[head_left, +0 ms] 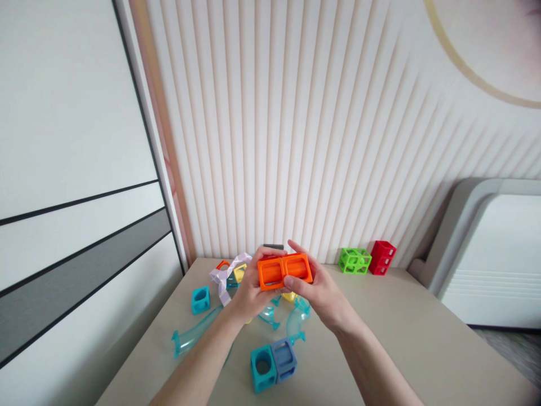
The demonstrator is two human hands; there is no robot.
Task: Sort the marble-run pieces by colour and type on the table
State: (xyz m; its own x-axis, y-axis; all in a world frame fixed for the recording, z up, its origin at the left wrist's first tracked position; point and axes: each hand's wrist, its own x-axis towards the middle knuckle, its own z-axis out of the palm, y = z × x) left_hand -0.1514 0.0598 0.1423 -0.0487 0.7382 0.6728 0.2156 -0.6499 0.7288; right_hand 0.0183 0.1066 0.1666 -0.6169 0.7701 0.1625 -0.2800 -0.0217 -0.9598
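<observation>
An orange double block (270, 273) with open window-like faces is held up above the table between my two hands. My left hand (251, 290) grips its left end, with fingers curled over the top edge. On the right end, my right hand (315, 290) presses its thumb against the front, near the middle seam. Below, closer to me, a teal block with a round hole (256, 383) stands joined or pressed side by side with a blue-violet block (284, 361). Behind my hands lie clear teal curved tubes (296, 321), partly hidden.
A single teal block (200, 299), a lilac branched piece (222, 277), a yellow piece (239, 273) and another clear tube (192, 338) lie at left. Green blocks (355, 261) and a red block stack (383, 257) stand by the ribbed wall (287, 141). A white cabinet (76, 113) borders the table (380, 316).
</observation>
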